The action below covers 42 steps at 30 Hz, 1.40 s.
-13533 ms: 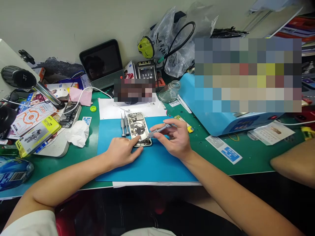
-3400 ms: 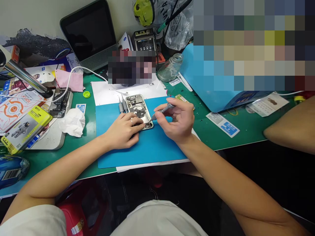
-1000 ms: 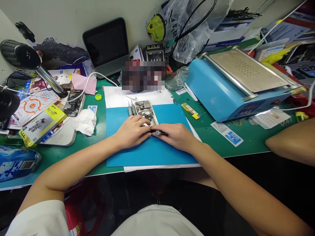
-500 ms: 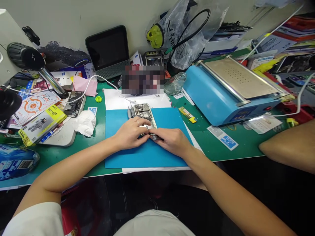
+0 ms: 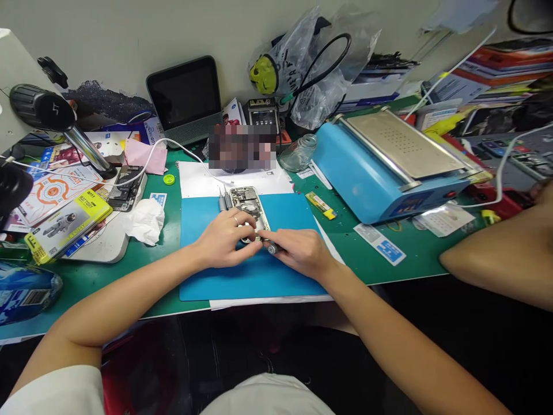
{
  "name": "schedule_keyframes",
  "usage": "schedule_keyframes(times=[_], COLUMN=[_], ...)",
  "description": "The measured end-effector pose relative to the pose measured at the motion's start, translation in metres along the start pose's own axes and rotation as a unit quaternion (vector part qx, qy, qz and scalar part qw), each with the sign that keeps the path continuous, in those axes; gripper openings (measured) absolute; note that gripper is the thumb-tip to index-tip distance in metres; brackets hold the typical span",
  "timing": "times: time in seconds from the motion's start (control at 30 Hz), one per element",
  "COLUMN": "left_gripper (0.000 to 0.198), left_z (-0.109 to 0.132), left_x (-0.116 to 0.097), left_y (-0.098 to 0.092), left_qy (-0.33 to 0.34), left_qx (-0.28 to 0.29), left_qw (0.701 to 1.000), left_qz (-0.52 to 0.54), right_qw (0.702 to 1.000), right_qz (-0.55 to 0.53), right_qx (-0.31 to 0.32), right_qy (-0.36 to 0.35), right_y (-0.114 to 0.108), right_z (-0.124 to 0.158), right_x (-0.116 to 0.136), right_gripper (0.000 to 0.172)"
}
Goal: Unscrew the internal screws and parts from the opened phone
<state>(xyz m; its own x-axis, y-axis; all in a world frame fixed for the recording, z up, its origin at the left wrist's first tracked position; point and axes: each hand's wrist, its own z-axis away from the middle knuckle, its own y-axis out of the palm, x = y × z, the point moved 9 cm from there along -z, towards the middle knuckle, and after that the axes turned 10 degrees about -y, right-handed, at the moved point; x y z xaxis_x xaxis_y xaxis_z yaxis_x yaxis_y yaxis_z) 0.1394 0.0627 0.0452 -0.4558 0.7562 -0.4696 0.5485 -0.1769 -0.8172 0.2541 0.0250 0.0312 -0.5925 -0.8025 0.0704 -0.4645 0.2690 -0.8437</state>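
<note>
Someone's left hand [image 5: 228,239] has its fingers curled down over the near end of a phone [image 5: 250,203], with the thumb poking out toward the other hand. You can't tell if those fingers are pinching anything. A ring is on one finger. Across from it, the right hand [image 5: 302,249] grips a gray tool [image 5: 272,248], and only its round end peeks out under the fingers. One finger points at the phone's near end.

The phone lies with its insides showing on the blue mat [image 5: 259,282], close to the mat's far edge. Two thin screwdrivers [image 5: 222,201] lie side by side on the mat, just left of the phone.

Past the mat's far edge is a white paper [image 5: 194,181]. Left of the mat are a crumpled tissue [image 5: 147,222] and a little green lid [image 5: 169,180]. Right of the mat is a small yellow strip [image 5: 321,206], and farther right sits a big blue machine [image 5: 358,181]. Another person's arm [image 5: 505,253] is well to the right of the mat.
</note>
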Motion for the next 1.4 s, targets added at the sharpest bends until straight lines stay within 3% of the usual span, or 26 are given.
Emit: schedule_keyframes(times=[0.23, 0.37, 0.47, 0.7, 0.93, 1.13, 1.3, 1.4], left_gripper=[0.034, 0.036, 0.037, 0.041, 0.031, 0.02, 0.016, 0.013], left_z=[0.0, 0.001, 0.002, 0.002, 0.0, -0.004, -0.008, -0.008], left_x=[-0.005, -0.006, -0.004, 0.003, 0.014, 0.032, 0.046, 0.048], left_y=[0.004, 0.008, 0.008, 0.007, -0.004, -0.016, -0.02, -0.021], left_qy=[0.035, 0.038, 0.032, 0.002, -0.066, -0.08, -0.085, -0.089], left_qx=[0.023, 0.029, 0.025, 0.006, -0.037, -0.052, -0.051, -0.053], left_qw=[0.999, 0.998, 0.998, 0.997, 0.991, 0.986, 0.985, 0.985], left_qz=[-0.021, -0.04, -0.051, -0.075, -0.114, -0.139, -0.144, -0.141], right_qw=[0.99, 0.968, 0.964, 0.97, 0.977, 0.987, 0.985, 0.986], right_qz=[0.084, 0.113, 0.102, 0.105, 0.077, 0.039, 0.05, 0.046], right_qx=[0.083, 0.189, 0.207, 0.156, -0.042, -0.047, -0.115, -0.117], right_qy=[0.079, 0.12, 0.131, 0.155, 0.195, 0.149, 0.117, 0.105], right_y=[-0.021, -0.005, 0.006, 0.007, -0.012, -0.011, -0.014, -0.008], right_z=[0.001, -0.003, -0.01, -0.007, 0.0, -0.003, 0.001, -0.001], right_x=[-0.058, -0.095, -0.104, -0.101, -0.076, -0.062, -0.065, -0.067], right_gripper=[0.031, 0.029, 0.025, 0.032, 0.037, 0.038, 0.037, 0.032])
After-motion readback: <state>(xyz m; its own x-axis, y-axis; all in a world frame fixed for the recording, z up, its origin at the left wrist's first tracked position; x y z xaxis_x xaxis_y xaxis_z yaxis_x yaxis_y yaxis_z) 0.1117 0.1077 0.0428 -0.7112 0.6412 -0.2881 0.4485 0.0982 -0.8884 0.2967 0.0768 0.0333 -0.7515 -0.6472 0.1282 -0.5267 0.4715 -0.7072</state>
